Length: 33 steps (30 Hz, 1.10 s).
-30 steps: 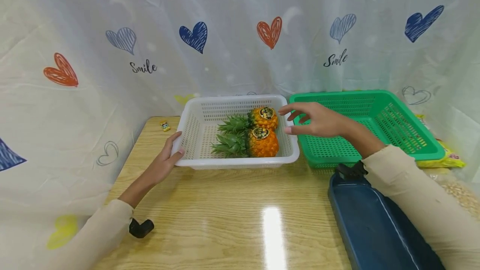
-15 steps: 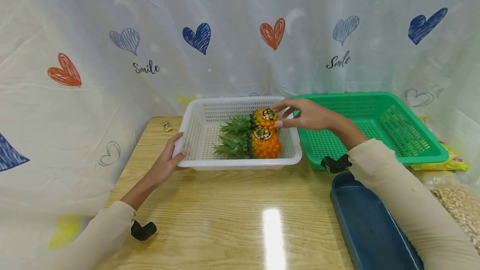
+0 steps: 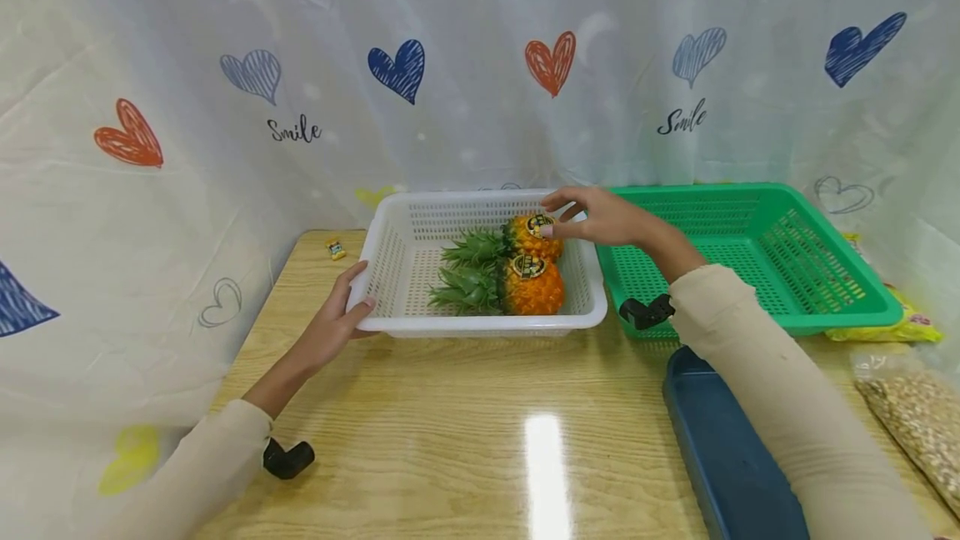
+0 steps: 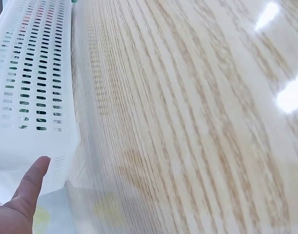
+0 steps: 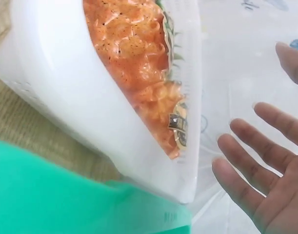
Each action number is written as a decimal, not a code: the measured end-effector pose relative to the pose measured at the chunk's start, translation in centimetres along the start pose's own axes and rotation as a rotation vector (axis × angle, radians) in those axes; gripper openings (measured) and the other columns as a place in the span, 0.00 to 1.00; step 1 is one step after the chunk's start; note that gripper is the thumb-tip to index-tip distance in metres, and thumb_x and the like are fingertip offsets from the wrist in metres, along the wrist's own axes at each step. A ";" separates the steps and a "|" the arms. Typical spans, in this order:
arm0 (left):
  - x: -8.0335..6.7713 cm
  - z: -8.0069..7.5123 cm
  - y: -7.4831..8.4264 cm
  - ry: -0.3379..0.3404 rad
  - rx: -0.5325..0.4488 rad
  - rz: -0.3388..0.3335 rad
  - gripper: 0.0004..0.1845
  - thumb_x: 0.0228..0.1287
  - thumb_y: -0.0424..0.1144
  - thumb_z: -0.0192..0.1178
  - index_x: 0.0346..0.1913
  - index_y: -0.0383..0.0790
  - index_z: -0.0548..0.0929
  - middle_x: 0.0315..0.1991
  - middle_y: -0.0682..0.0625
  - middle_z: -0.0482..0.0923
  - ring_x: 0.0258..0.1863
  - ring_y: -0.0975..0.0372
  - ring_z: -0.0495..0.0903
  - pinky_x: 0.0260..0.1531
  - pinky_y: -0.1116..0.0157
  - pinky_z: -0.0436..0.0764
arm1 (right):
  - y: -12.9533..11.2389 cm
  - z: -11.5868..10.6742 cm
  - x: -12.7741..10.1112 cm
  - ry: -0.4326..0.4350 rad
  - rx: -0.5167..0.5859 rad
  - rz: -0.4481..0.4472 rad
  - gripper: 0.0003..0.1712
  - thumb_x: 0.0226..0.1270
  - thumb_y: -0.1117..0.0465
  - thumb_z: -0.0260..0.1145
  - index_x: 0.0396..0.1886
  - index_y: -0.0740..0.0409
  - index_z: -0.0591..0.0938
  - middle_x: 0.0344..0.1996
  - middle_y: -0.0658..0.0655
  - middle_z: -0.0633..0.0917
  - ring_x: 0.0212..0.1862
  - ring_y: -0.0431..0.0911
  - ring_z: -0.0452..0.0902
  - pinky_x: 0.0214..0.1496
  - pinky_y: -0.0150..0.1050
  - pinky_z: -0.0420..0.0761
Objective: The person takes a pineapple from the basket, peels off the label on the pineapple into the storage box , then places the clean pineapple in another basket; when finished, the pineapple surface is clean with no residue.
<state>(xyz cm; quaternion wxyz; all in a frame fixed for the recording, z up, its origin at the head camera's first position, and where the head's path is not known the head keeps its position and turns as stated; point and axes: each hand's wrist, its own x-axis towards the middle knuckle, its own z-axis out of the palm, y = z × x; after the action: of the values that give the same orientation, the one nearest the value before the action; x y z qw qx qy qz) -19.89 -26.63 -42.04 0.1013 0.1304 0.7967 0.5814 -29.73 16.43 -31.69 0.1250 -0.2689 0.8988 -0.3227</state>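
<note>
Spread right hand [image 5: 266, 170] beside white basket [image 5: 90, 112] holding pineapple [image 5: 139, 63].

Two bare hands, left hand [image 3: 333, 325], right hand [image 3: 600, 219], long beige sleeves [image 3: 757, 373], a small black camera mount [image 3: 643, 312] strapped at each wrist

Curtained [image 3: 480, 65] tabletop [image 3: 450, 440] recording booth

Heart-print curtain [image 3: 480, 65], glossy wooden table [image 3: 450, 432]
</note>
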 end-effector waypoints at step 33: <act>-0.2 -0.2 0.0 -0.015 -0.008 0.004 0.35 0.83 0.41 0.42 0.81 0.49 0.36 0.78 0.32 0.46 0.68 0.34 0.64 0.54 0.43 0.80 | 0.6 2.5 4.7 -0.058 -0.020 0.124 0.45 0.69 0.41 0.66 0.77 0.58 0.62 0.77 0.64 0.60 0.76 0.63 0.55 0.71 0.64 0.63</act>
<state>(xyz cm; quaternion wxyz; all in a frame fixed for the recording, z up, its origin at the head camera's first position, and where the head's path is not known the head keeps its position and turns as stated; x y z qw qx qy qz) -19.82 -26.89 -41.97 0.1067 0.1361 0.7933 0.5838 -32.84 12.95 -34.20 0.1679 -0.2232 0.9129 -0.2977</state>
